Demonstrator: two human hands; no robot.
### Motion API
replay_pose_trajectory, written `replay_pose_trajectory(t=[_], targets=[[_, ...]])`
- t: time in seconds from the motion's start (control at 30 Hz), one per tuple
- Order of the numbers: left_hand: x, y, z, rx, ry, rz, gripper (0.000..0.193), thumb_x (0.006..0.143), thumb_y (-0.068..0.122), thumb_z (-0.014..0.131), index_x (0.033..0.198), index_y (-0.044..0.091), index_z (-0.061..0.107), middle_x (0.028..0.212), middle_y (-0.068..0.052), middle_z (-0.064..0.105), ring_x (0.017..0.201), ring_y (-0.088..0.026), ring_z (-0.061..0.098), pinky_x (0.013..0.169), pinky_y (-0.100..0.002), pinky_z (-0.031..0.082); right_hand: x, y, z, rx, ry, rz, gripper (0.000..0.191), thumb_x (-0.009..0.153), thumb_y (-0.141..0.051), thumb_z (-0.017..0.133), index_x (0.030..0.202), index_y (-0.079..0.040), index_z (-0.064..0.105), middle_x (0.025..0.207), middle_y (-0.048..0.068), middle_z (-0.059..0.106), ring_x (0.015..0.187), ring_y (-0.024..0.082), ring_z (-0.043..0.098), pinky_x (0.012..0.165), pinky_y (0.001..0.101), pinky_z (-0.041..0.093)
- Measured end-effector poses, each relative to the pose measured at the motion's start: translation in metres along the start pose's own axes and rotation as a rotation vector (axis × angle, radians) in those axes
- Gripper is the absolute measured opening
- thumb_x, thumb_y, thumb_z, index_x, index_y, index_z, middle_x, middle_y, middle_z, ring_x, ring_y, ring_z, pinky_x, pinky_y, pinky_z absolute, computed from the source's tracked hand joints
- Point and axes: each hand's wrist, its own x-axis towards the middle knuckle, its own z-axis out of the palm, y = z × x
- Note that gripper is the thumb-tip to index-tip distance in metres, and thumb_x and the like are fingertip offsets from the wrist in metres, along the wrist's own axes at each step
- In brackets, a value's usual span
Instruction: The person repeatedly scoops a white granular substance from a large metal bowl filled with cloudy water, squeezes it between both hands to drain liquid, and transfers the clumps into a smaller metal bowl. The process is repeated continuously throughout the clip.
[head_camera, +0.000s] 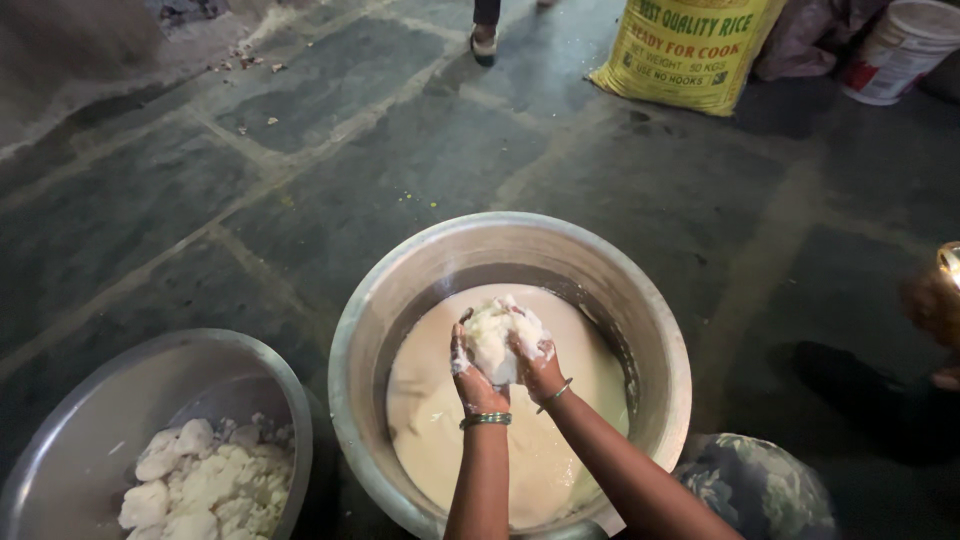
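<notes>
Both hands' grip, white lump (500, 338) between

1 head-worn camera looks steeply down, close over a metal pot (660, 330) on a stone floor (150, 200).

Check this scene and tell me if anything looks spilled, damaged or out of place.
Little stands out. Small pale scraps lie scattered on the stone floor at the upper left. The left hand and right hand squeeze a white lump over the milky liquid inside the large pot; nothing has slopped over its rim.
</notes>
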Motion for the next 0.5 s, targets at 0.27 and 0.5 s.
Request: replay_pose_trajectory(t=[0.27, 0.5], targets=[[0.011, 0.01, -0.01, -0.123, -0.237, -0.105, 0.048, 0.106, 0.042, 0.043, 0.136, 0.008, 0.059, 0.134, -0.013, 0.065, 0.121, -0.029, 0.063, 0.106, -0.043, 0.05, -0.011, -0.025, 0.013, -0.998, -0.198, -0.725, 0.037, 0.087, -0.033, 0.073, 0.118, -0.013, 0.076, 0.131, 0.01, 0.072, 0.129, 0.035, 0.061, 0.117, 0.0494, 0.038], [0.01, 0.01, -0.023, -0.157, -0.31, -0.216, 0.049, 0.108, 0.041, 0.042, 0.137, 0.004, 0.058, 0.134, -0.014, 0.064, 0.121, -0.03, 0.064, 0.107, -0.043, 0.05, -0.018, -0.017, 0.009, -1.197, -0.23, -0.954, 0.037, 0.086, -0.033, 0.069, 0.121, -0.021, 0.076, 0.134, 0.009, 0.069, 0.13, 0.036, 0.059, 0.114, 0.0552, 0.04]])
